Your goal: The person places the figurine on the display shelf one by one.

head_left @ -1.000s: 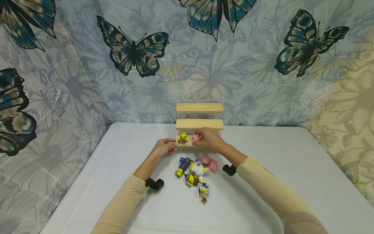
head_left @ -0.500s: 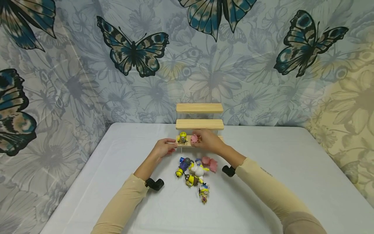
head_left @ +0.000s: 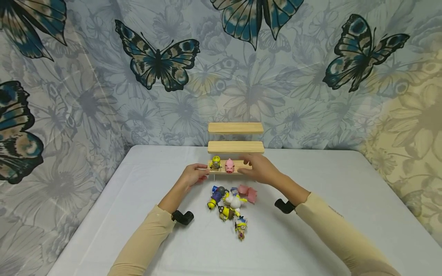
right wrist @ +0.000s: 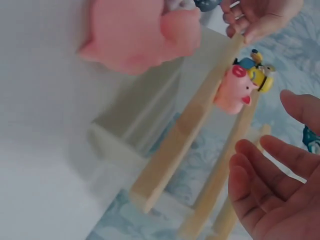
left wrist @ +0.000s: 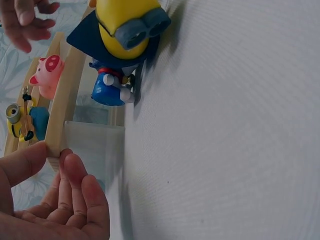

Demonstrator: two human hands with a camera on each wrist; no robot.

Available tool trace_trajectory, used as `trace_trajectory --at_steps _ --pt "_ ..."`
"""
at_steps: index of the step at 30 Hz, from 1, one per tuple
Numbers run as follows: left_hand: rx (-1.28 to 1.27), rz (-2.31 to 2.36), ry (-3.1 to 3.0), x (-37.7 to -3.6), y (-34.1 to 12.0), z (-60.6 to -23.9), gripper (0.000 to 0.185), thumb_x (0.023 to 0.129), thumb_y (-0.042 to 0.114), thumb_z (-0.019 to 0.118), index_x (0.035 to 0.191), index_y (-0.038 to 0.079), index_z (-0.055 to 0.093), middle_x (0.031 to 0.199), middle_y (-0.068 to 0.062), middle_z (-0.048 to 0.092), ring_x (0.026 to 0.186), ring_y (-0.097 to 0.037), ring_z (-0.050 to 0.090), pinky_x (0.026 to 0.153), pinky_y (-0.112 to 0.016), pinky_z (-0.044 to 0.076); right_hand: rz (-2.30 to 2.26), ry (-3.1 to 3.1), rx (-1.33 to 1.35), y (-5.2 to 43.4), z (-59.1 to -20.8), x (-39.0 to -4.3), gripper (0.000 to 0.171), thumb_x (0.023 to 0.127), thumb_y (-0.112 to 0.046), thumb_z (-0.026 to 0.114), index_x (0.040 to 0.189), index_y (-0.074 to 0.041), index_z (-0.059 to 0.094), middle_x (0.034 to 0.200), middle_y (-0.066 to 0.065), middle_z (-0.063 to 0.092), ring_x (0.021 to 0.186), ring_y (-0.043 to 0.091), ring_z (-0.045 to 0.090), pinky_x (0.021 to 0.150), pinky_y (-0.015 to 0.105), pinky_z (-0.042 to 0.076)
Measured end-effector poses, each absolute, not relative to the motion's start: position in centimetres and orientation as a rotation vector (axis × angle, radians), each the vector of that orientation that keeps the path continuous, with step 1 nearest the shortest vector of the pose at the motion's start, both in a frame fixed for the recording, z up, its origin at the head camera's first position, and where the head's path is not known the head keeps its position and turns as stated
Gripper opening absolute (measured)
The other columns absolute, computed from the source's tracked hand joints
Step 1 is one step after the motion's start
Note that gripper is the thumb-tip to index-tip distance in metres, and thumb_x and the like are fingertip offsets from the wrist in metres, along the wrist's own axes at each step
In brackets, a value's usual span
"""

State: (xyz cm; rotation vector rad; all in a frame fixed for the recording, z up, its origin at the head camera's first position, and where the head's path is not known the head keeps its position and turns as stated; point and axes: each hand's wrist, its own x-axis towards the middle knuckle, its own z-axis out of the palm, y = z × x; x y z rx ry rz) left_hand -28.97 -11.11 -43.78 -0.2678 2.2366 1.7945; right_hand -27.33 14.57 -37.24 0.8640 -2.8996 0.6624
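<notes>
Both arms wear long, close-fitting beige sleeves (head_left: pixel 145 237) reaching the wrists. A small black camera mount (head_left: pixel 183 217) is strapped under the left wrist, another (head_left: pixel 284 206) under the right. Both hands are bare.

We can read no text, label, brand or number anywhere; the toy figures (head_left: pixel 230 207) in the lower middle may carry tiny markings, too small to tell.
</notes>
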Motion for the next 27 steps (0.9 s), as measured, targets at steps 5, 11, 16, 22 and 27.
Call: trace_trajectory --at_steps 5,11,16,22,27 --pt "-0.278 1.794 2.227 -29.0 -11.1 -43.8 0.037 0.093 0.018 0.066 0.128 0.005 0.061 0.094 -0.004 0.070 0.075 -0.011 0.063 0.071 -0.025 0.052 0.769 -2.919 0.845 16.5 -37.8 -26.6 0.037 0.092 -0.023 0.067 0.119 0.003 0.065 0.098 0.013 0.068 0.085 0.022 0.061 0.073 0.036 0.051" --pt "-0.292 1.794 2.220 -29.0 -11.1 -43.9 0.037 0.093 0.019 0.066 0.128 0.006 0.061 0.097 -0.005 0.071 0.076 -0.011 0.063 0.073 -0.026 0.052 0.851 -2.988 0.804 18.2 -38.9 -25.9 0.035 0.092 -0.023 0.066 0.115 0.005 0.066 0.089 0.007 0.067 0.079 0.015 0.057 0.067 0.028 0.047" --pt "-0.290 1.787 2.226 -29.0 -11.1 -43.8 0.037 0.093 0.019 0.067 0.127 0.007 0.061 0.096 -0.005 0.071 0.075 -0.010 0.063 0.072 -0.026 0.052 0.915 -3.071 0.747 18.9 -40.1 -25.5 0.037 0.092 -0.025 0.066 0.112 0.006 0.067 0.088 0.006 0.067 0.078 0.013 0.055 0.067 0.027 0.046" --pt "-0.286 1.789 2.226 -29.0 -11.2 -43.9 0.037 0.093 0.019 0.067 0.127 0.007 0.061 0.097 -0.006 0.071 0.074 -0.010 0.063 0.071 -0.026 0.052 0.930 -3.204 0.713 19.3 -41.6 -25.4 0.035 0.092 -0.029 0.067 0.108 0.002 0.070 0.090 0.006 0.068 0.079 0.014 0.055 0.069 0.029 0.045" --pt "-0.288 1.784 2.221 -29.1 -11.1 -43.8 0.037 0.093 0.019 0.067 0.128 0.007 0.061 0.100 -0.008 0.071 0.074 -0.011 0.063 0.071 -0.025 0.052 0.950 -3.258 0.718 19.4 -42.4 -25.4 0.033 0.091 -0.029 0.066 0.106 0.000 0.071 0.096 0.008 0.071 0.083 0.015 0.057 0.072 0.030 0.048"
